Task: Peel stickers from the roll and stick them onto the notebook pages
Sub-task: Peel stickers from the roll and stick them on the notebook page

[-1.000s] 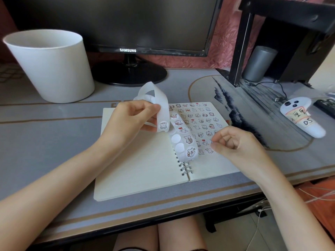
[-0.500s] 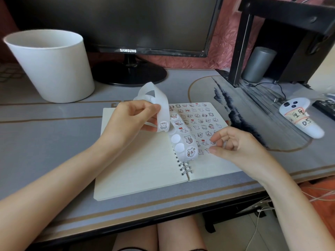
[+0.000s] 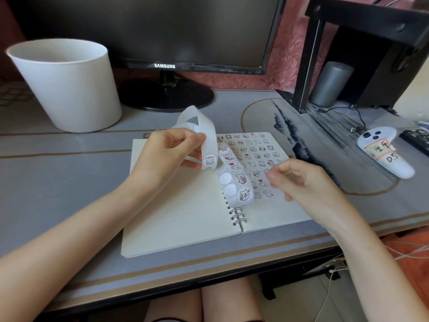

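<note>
An open spiral notebook (image 3: 176, 217) lies on the desk. Its left page is blank and its right page (image 3: 253, 154) carries several small cartoon stickers. My left hand (image 3: 167, 154) grips a white sticker strip (image 3: 207, 140) that loops up above the notebook. The strip's free end (image 3: 234, 184) curls down along the spine, with some stickers on it and some bare round spots. My right hand (image 3: 299, 182) hovers over the right page with curled, blurred fingers, thumb and forefinger close together. I cannot make out a sticker between them.
A white bucket (image 3: 67, 84) stands at the back left, and a black monitor (image 3: 162, 31) on its round stand behind the notebook. A black shelf frame (image 3: 308, 61) and grey cylinder (image 3: 332, 84) are at the back right. A white controller (image 3: 385, 154) and cable lie right.
My right hand has shifted slightly up and left over the stickered page, and its fingers have moved. My left hand and the strip have stayed where they were.
</note>
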Motion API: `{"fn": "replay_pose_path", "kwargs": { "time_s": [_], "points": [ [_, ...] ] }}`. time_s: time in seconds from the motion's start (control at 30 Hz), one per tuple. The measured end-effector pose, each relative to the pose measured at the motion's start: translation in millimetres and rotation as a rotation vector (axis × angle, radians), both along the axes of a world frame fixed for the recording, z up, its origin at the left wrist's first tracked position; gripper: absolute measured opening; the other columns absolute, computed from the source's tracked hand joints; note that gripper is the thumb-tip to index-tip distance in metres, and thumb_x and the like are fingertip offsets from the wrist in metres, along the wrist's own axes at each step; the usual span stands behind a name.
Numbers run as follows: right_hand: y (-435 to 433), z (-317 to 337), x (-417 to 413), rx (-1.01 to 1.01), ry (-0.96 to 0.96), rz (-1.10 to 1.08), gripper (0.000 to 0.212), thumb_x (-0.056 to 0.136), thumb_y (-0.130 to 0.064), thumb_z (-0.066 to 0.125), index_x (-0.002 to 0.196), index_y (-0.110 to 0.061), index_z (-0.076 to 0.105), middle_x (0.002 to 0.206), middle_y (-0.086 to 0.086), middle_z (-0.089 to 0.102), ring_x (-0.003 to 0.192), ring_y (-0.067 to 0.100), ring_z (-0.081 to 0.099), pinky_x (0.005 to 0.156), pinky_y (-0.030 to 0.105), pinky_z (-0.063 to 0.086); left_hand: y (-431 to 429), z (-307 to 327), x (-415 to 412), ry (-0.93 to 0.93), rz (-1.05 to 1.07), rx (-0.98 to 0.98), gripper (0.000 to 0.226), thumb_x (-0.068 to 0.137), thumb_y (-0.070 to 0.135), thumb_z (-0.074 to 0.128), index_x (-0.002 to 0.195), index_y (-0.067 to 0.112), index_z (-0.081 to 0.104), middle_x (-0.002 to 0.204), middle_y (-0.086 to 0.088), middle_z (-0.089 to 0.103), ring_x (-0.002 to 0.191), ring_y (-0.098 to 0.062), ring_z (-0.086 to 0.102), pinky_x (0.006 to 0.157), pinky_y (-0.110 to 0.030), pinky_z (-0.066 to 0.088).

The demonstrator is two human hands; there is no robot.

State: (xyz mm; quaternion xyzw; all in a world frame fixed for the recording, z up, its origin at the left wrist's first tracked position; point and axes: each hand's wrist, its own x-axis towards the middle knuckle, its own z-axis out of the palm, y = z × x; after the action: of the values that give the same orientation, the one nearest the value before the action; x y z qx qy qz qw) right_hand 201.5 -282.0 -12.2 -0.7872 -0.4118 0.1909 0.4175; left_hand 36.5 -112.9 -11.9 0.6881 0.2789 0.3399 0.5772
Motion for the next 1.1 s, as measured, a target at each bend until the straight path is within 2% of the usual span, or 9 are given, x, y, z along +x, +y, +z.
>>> {"fn": "replay_pose_path", "kwargs": {
  "time_s": [0.13, 0.27, 0.37, 0.5, 0.67, 0.8, 0.93, 1.03, 1.1],
  "points": [
    [8.0, 25.2, -21.5, 0.054, 0.093, 0.093, 0.045, 0.075, -0.060, 0.050, 0.086, -0.021, 0.071, 0.066, -0.011, 0.066, 0.056, 0.008, 0.049, 0.063, 0.023, 0.040, -1.6, 2.3, -0.1, -0.007, 0.012, 0.011, 0.024, 0.094, 0.014, 0.054, 0.079, 0.003, 0.069, 0.071, -0.002, 0.071, 0.064, -0.010, 0.065, 0.058, -0.021, 0.055],
    [20.1, 37.9, -34.2, 0.016, 0.224, 0.251, 0.023, 0.076, -0.041, 0.067, 0.085, -0.020, 0.072, 0.064, -0.013, 0.067, 0.051, -0.004, 0.052, 0.053, 0.010, 0.040, 0.1, 4.8, -2.7, -0.028, 0.043, 0.033, 0.024, 0.095, 0.014, 0.053, 0.085, 0.000, 0.068, 0.076, -0.004, 0.069, 0.065, -0.009, 0.063, 0.053, -0.021, 0.051],
    [31.8, 37.7, -33.3, 0.026, 0.227, 0.249, 0.009, 0.076, -0.025, 0.075, 0.083, -0.020, 0.072, 0.074, -0.004, 0.072, 0.054, -0.003, 0.055, 0.053, 0.009, 0.042, 3.9, 6.0, -5.1, -0.044, 0.069, 0.040, 0.024, 0.095, 0.016, 0.052, 0.085, 0.000, 0.066, 0.078, -0.006, 0.069, 0.064, -0.009, 0.062, 0.050, -0.021, 0.049],
    [57.5, 29.5, -27.0, 0.109, 0.100, 0.168, 0.008, 0.077, -0.018, 0.076, 0.083, -0.015, 0.072, 0.079, 0.001, 0.072, 0.062, -0.002, 0.057, 0.055, 0.009, 0.042, 8.7, 11.2, -7.6, -0.105, 0.119, 0.034, 0.023, 0.096, 0.017, 0.050, 0.080, 0.009, 0.063, 0.069, -0.001, 0.068, 0.061, -0.010, 0.061, 0.049, -0.020, 0.047],
    [98.0, 23.5, -23.9, 0.109, 0.019, 0.147, 0.007, 0.079, -0.017, 0.075, 0.082, -0.012, 0.072, 0.070, -0.001, 0.068, 0.048, -0.007, 0.053, 0.051, 0.008, 0.039, 10.5, 16.0, -9.5, -0.157, 0.120, 0.021, 0.025, 0.096, 0.016, 0.049, 0.074, 0.011, 0.061, 0.073, -0.007, 0.067, 0.060, -0.011, 0.059, 0.048, -0.020, 0.046],
    [123.0, 18.1, -22.1, 0.120, -0.059, 0.123, 0.008, 0.080, -0.017, 0.074, 0.074, -0.015, 0.069, 0.060, -0.009, 0.062, 0.040, -0.008, 0.050, 0.051, 0.011, 0.039, 10.8, 15.3, -8.8, -0.149, 0.117, 0.020, 0.026, 0.096, 0.016, 0.049, 0.073, 0.012, 0.061, 0.067, 0.000, 0.068, 0.058, -0.011, 0.059, 0.046, -0.020, 0.044],
    [134.3, 15.4, -18.6, 0.110, -0.052, 0.072, 0.007, 0.081, -0.016, 0.073, 0.078, -0.009, 0.072, 0.065, -0.003, 0.067, 0.054, 0.010, 0.060, 0.061, 0.028, 0.052, 10.1, 14.2, -8.4, -0.136, 0.105, 0.021, 0.025, 0.096, 0.016, 0.049, 0.076, 0.010, 0.062, 0.065, 0.001, 0.067, 0.058, -0.012, 0.058, 0.045, -0.020, 0.043],
    [129.9, 17.8, -19.5, 0.177, -0.020, 0.071, 0.010, 0.086, -0.018, 0.067, 0.088, -0.010, 0.073, 0.081, 0.000, 0.073, 0.072, 0.011, 0.068, 0.065, 0.018, 0.051, 9.1, 11.5, -7.1, -0.125, 0.083, 0.002, 0.023, 0.096, 0.016, 0.050, 0.080, 0.007, 0.064, 0.069, -0.003, 0.067, 0.058, -0.011, 0.059, 0.046, -0.021, 0.045],
    [122.9, 20.0, -22.1, 0.290, -0.083, 0.068, 0.012, 0.088, -0.018, 0.063, 0.088, -0.012, 0.073, 0.083, -0.006, 0.072, 0.079, 0.007, 0.066, 0.073, 0.019, 0.052, 9.6, 9.9, -6.6, -0.113, 0.082, -0.004, 0.022, 0.096, 0.016, 0.050, 0.082, 0.005, 0.064, 0.071, -0.005, 0.067, 0.059, -0.012, 0.059, 0.046, -0.021, 0.046]
  ]
}}
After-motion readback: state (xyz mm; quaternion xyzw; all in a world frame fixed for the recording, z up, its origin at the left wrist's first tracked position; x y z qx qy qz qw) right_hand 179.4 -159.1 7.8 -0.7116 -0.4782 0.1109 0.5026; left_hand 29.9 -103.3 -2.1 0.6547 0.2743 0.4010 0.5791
